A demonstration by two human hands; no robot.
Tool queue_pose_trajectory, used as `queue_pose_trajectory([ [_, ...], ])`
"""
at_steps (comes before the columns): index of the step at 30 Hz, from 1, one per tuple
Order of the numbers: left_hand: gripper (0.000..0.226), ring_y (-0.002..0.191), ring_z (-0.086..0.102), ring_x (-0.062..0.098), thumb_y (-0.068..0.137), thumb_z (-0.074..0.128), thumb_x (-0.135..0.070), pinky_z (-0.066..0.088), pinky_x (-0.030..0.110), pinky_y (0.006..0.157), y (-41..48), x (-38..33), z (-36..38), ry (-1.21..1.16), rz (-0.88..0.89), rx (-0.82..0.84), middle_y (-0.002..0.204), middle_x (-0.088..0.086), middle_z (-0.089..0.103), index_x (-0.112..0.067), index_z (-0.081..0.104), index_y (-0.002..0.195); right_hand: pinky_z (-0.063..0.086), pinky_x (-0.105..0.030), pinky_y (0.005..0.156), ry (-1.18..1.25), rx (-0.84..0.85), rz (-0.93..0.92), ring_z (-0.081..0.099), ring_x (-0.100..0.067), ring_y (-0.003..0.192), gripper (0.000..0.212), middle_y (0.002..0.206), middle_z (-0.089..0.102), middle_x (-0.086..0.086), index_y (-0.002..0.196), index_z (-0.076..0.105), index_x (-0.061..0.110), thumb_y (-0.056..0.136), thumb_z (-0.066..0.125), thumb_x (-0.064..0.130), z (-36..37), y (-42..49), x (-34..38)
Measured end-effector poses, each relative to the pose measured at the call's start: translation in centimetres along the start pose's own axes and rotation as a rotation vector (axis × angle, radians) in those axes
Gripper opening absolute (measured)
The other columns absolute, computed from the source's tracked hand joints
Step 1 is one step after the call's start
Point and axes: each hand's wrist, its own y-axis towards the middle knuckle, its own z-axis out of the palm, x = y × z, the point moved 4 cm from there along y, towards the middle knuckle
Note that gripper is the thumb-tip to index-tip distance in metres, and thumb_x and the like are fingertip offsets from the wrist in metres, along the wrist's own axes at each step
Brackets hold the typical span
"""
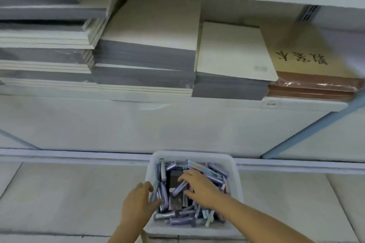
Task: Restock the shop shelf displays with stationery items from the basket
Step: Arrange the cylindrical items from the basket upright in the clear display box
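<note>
- White shop shelving (177,124) fills the background above a pale tiled floor (59,193). Its lower front panel is bare.
- At far left on the upper shelf lie grey and cream paper pads (45,45) in uneven, stepped stacks.
- Low down and left of centre, the left hand (138,201) is at the left wall of the basket (193,155). Its thumb and fingers curve round a few lilac packs (180,221) standing on end there. Blur hides how firm that hold is.
- The white basket sits on the floor, touching the foot of the shelving. The task's stock, small lilac and pale-blue packs, lies jumbled inside at every angle.
- One angled pack (179,188) lies near the middle of the pile, its long axis running from lower left to upper right. It sits between the right thumb and forefinger, so the right hand is the nearer for lifting it.
- The right hand (199,185) reaches in from the lower right. Its fingers are spread and lightly bent over the pile, resting on packs rather than gripping any.
- Above and right of centre, a cream-topped stack (233,53) stands beside taller grey-edged ones.
- At far right lie brown notebooks (308,59) in clear wrap, with brush lettering on the top cover.
- No slot for small packs shows on this shelf, so I judge that the placing spot lies elsewhere.
</note>
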Motion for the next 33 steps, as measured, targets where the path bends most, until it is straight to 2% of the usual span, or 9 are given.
queue_pose_trajectory([
  [3, 0.039, 0.077, 0.05, 0.013, 0.082, 0.06, -0.059, 0.04, 0.022, 0.061, 0.2, -0.2, 1.1, 0.146, -0.018, -0.037, 0.094, -0.007, 0.044, -0.029, 0.042, 0.099, 0.033, -0.029, 0.102, -0.044, -0.039, 0.019, 0.036, -0.018, 0.13, 0.038, 0.135, 0.047, -0.001, 0.129, 0.053, 0.018, 0.091, 0.059, 0.012, 2.0, 1.2, -0.8],
  [6, 0.032, 0.088, 0.057, 0.014, 0.091, 0.053, -0.051, 0.046, 0.024, 0.067, 0.3, -0.7, 1.5, 0.253, 0.017, -0.061, 0.105, -0.005, 0.048, -0.026, 0.043, 0.108, 0.035, -0.03, 0.099, -0.09, -0.091, 0.018, 0.039, -0.02, 0.125, 0.033, 0.13, 0.05, -0.001, 0.121, 0.058, 0.017, 0.089, 0.061, 0.011, 2.6, 2.3, -1.0],
  [10, 0.019, 0.089, 0.059, 0.015, 0.093, 0.051, -0.042, 0.044, 0.025, 0.067, 0.4, -1.0, 1.0, 0.233, 0.027, -0.063, 0.102, -0.004, 0.053, -0.025, 0.042, 0.096, 0.039, -0.028, 0.091, -0.035, -0.1, -0.003, 0.047, -0.015, 0.111, 0.019, 0.114, 0.055, 0.004, 0.108, 0.06, 0.021, 0.09, 0.064, 0.026, 2.5, 2.6, -1.0],
  [14, 0.013, 0.071, 0.055, 0.011, 0.091, 0.061, -0.033, 0.043, 0.022, 0.064, 0.0, 0.3, -0.2, -0.127, -0.054, -0.095, 0.09, -0.006, 0.057, -0.023, 0.052, 0.091, 0.046, -0.029, 0.077, 0.301, -0.071, 0.083, 0.057, -0.01, 0.082, 0.011, 0.086, 0.057, 0.012, 0.089, 0.056, 0.03, 0.089, 0.064, 0.037, 1.9, 2.3, -0.6],
  [17, 0.006, 0.065, 0.065, 0.016, 0.093, 0.063, -0.021, 0.052, 0.024, 0.062, -0.8, 1.2, -0.7, -0.559, -0.112, -0.076, 0.079, -0.002, 0.069, -0.016, 0.06, 0.093, 0.05, -0.017, 0.084, 0.623, -0.015, 0.162, 0.061, 0.003, 0.097, 0.03, 0.107, 0.063, 0.014, 0.12, 0.057, 0.026, 0.091, 0.065, 0.031, 1.8, 2.1, 0.6],
  [21, 0.013, 0.08, 0.069, 0.03, 0.098, 0.048, -0.004, 0.057, 0.027, 0.068, -1.7, -0.1, -1.1, -0.976, -0.065, 0.047, 0.084, 0.014, 0.072, -0.008, 0.058, 0.105, 0.053, -0.016, 0.083, 0.803, -0.001, 0.104, 0.064, 0.001, 0.1, 0.034, 0.112, 0.065, 0.012, 0.126, 0.057, 0.024, 0.093, 0.063, 0.019, 1.5, 1.7, 3.8],
  [26, 0.029, 0.083, 0.069, 0.019, 0.105, 0.031, -0.019, 0.055, 0.024, 0.067, -1.8, -1.4, -0.9, -1.133, -0.115, 0.055, 0.1, 0.014, 0.069, -0.014, 0.058, 0.111, 0.051, -0.013, 0.077, 0.68, -0.111, 0.04, 0.065, 0.001, 0.083, 0.027, 0.101, 0.07, 0.002, 0.115, 0.065, 0.014, 0.088, 0.068, 0.013, 1.7, 1.4, 6.3],
  [30, 0.024, 0.065, 0.064, 0.013, 0.098, 0.052, -0.035, 0.054, 0.026, 0.06, -1.5, -1.1, -0.3, -1.134, -0.166, 0.014, 0.081, 0.006, 0.069, -0.014, 0.06, 0.104, 0.058, -0.023, 0.078, 0.718, -0.121, -0.014, 0.071, -0.009, 0.083, 0.018, 0.093, 0.074, -0.006, 0.103, 0.068, 0.015, 0.086, 0.068, 0.01, 2.1, 1.2, 7.0],
  [33, 0.033, 0.052, 0.051, 0.019, 0.099, 0.051, -0.029, 0.045, 0.028, 0.049, -0.8, 0.1, -0.4, -1.122, -0.213, -0.085, 0.055, 0.007, 0.056, 0.0, 0.053, 0.083, 0.055, -0.017, 0.08, 0.712, -0.097, 0.003, 0.069, -0.005, 0.085, 0.026, 0.097, 0.072, -0.002, 0.113, 0.066, 0.017, 0.089, 0.063, 0.007, 1.8, 2.3, 6.5],
])
